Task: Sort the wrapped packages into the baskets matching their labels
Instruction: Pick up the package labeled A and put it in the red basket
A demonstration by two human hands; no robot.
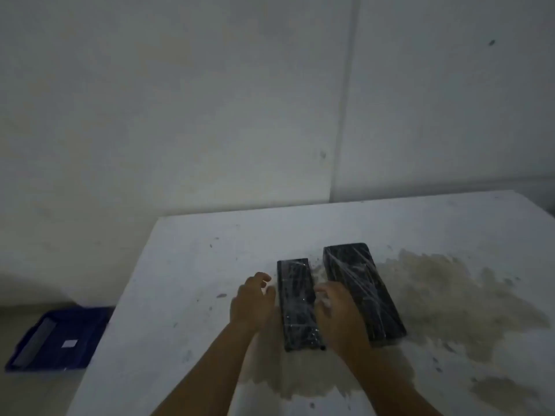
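Two long black packages wrapped in clear film lie side by side on the white table. The narrower package is on the left, the wider package on the right. My left hand hovers just left of the narrow package with fingers spread. My right hand rests on that package's right edge, in the gap between the two, fingers curled over its side. A blue basket sits on the floor at the lower left, holding one wrapped package and a white label.
A large brownish stain spreads over the table's right half and near the front edge. The table stands in a corner of pale walls. Its left edge drops to the floor beside the basket.
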